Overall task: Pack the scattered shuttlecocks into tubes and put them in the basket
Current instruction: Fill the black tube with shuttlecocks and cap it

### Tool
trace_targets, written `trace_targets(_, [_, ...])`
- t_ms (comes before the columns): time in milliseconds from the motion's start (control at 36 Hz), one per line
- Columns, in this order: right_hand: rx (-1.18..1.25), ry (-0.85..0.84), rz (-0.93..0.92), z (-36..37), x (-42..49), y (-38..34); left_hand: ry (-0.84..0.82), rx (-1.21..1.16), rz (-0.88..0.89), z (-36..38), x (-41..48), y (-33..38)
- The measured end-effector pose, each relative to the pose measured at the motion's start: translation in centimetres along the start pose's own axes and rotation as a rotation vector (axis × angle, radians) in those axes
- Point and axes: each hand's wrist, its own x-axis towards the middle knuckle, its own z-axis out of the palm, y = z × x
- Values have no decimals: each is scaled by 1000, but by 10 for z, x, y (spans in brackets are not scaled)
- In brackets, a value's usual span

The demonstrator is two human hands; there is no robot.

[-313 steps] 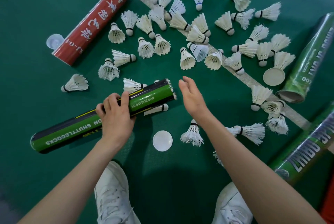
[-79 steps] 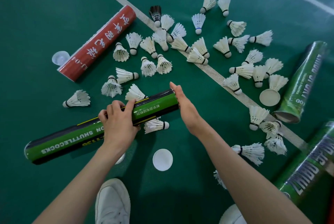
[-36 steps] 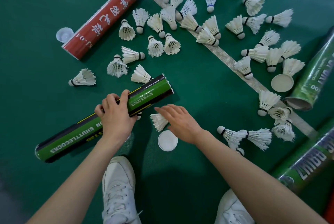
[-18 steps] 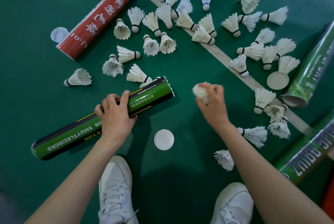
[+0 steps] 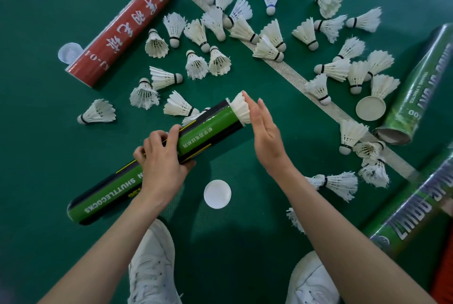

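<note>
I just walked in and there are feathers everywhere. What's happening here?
A person's left hand grips a green tube, and the flat right hand presses a shuttlecock into its open end; the feathers stick out. Many loose shuttlecocks lie on the green floor, with a red tube and a white lid. No basket shows.

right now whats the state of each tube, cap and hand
held tube, uncapped at far end
shuttlecock, partly in, feathers out
left hand, gripping held tube
right hand, open, flat against shuttlecock
white cap, off, on floor
red tube, lying, clear cap beside it
right tube, lying open, beige cap beside it
corner tube, lying, end unclear
</note>
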Motion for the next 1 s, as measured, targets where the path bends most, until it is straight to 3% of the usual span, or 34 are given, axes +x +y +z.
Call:
trace_targets(222, [107, -230, 163, 31, 7, 8, -5, 103, -46, -8, 10, -11])
trace_targets(333, [78, -164, 181, 40, 15, 12, -39, 112, -77, -8, 15, -22])
trace_targets(389, [-44, -7, 137, 43, 22, 15, -41, 94, -100, -7, 19, -27])
trace_targets(444, [-273, 34, 55, 41, 31, 21, -39, 83, -117, -7, 21, -32])
trace_targets(556, [-699, -277, -31, 41, 53, 36, -33, 54, -153, -8, 24, -40])
trace_targets(639, [-837, -416, -81, 50, 60, 45, -40, 42, -188, -10, 26, -47])
trace_targets(1000, [-1316, -472, -362, 55, 57, 50, -32, 54, -202, -10, 23, -54])
